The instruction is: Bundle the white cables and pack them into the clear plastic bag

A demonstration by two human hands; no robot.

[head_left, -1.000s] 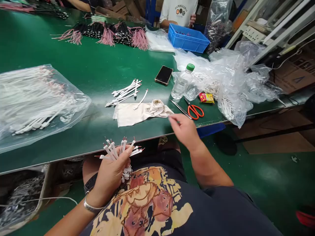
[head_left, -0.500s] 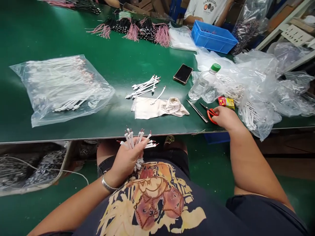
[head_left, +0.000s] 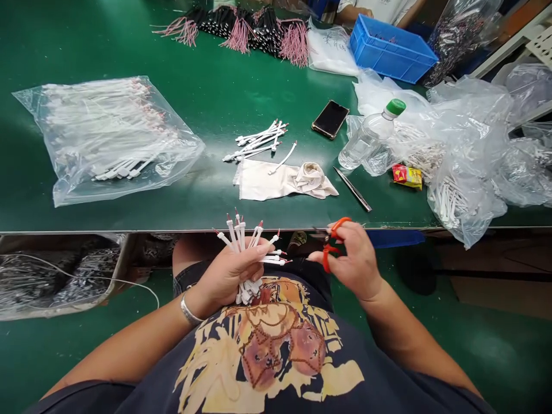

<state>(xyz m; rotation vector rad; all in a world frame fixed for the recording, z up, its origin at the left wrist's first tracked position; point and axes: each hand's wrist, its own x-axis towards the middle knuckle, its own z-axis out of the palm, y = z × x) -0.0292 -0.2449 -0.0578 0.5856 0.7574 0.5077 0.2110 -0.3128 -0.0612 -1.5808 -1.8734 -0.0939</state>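
My left hand point(head_left: 235, 267) is closed around a bunch of short white cables point(head_left: 248, 290) with white connectors and red wire tips fanning out above the thumb. Orange-handled scissors point(head_left: 331, 250) are in my right hand point(head_left: 356, 261), fingers in the loops, blades pointing left toward the bunch but apart from it. Both hands are over my lap, in front of the table edge. More white cables point(head_left: 259, 141) lie loose on the green table, one of them across a folded cream cloth point(head_left: 267, 181).
A clear bag of white cables point(head_left: 107, 129) lies at left. Toward the right are tweezers point(head_left: 353, 190), a phone point(head_left: 330, 119), a water bottle point(head_left: 366, 138), a red-yellow packet point(head_left: 407, 176) and plastic bags point(head_left: 466, 155). Behind are black-pink wire bundles point(head_left: 239, 29), a blue bin point(head_left: 392, 49) and another person.
My right hand has lifted the scissors off the table and brought them left, close to my left hand. My left hand still grips the cables, and the view has shifted slightly.
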